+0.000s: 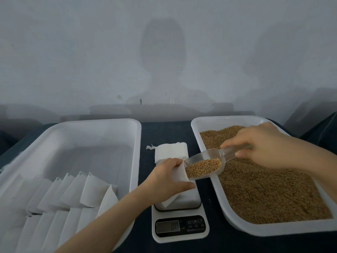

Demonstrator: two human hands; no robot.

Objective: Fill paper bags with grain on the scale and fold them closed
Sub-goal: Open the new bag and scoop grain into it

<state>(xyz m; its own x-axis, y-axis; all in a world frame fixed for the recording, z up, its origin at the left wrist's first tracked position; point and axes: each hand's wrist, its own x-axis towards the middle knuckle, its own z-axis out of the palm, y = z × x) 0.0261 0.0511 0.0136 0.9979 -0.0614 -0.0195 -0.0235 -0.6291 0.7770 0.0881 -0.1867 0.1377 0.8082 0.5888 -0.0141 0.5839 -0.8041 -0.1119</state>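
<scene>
My left hand (166,181) grips a white paper bag (179,175) by its mouth, and the bag's lower end rests on the white scale (179,212). My right hand (262,145) holds the handle of a clear plastic scoop (206,165) loaded with brown grain. The scoop's lip is at the bag's open mouth, tilted down toward it. The scale's display (168,226) is lit; its digits are too small to read surely.
A white tray (273,230) of loose grain sits on the right. A white tray (135,143) on the left holds several filled, folded bags (73,194). A stack of empty bags (171,149) lies behind the scale. Dark cloth covers the table; a wall stands behind.
</scene>
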